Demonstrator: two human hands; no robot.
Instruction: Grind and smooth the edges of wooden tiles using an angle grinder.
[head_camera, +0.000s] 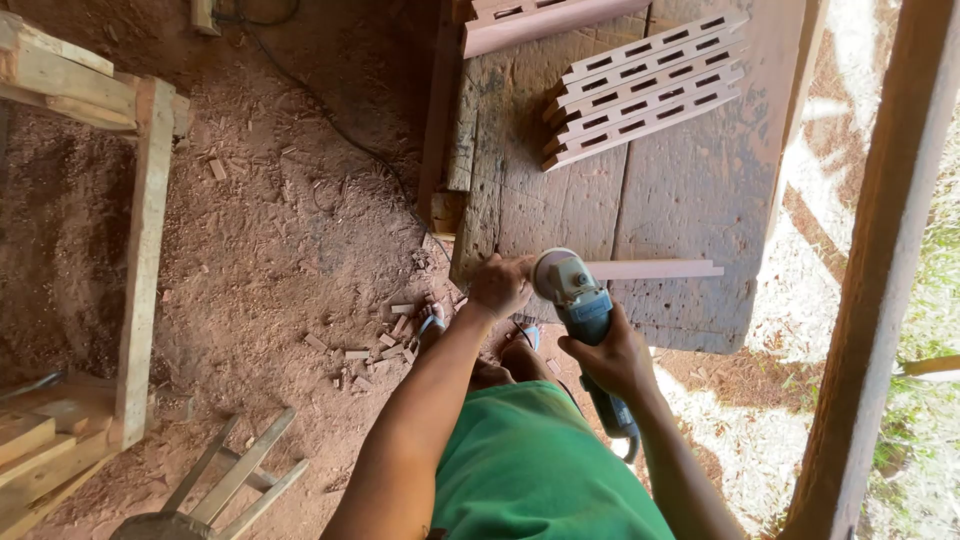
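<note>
We look straight down at a rough plank counter (680, 190) standing on a dirt floor (290, 230) strewn with sawdust and small wood offcuts (375, 345). Our right hand (612, 358) is wrapped around the body of a blue and grey angle grinder (578, 300), fingers closed tight on its handle, with the round grey head of the tool sitting at the near edge of the counter. The head is right against the end of a narrow pale wooden strip (655, 269) that lies flat across the planks and points away to the right. Our left hand (498, 285) is at the counter's near left corner, just beside the grinder head; its fingers are curled down, pressing on the near end of the strip or the counter edge, though we cannot tell exactly which, since the tool hides that spot.

Further back on the counter lies a fanned stack of pale slats with rectangular slots (645, 88), well apart from the hands. A black cable (330, 120) runs across the floor toward the counter. To the left stands a frame of raw timber (140, 230), and a small wooden stool (235, 475) rests near our green shirt (540, 470). A timber post (880, 290) rises on the right.
</note>
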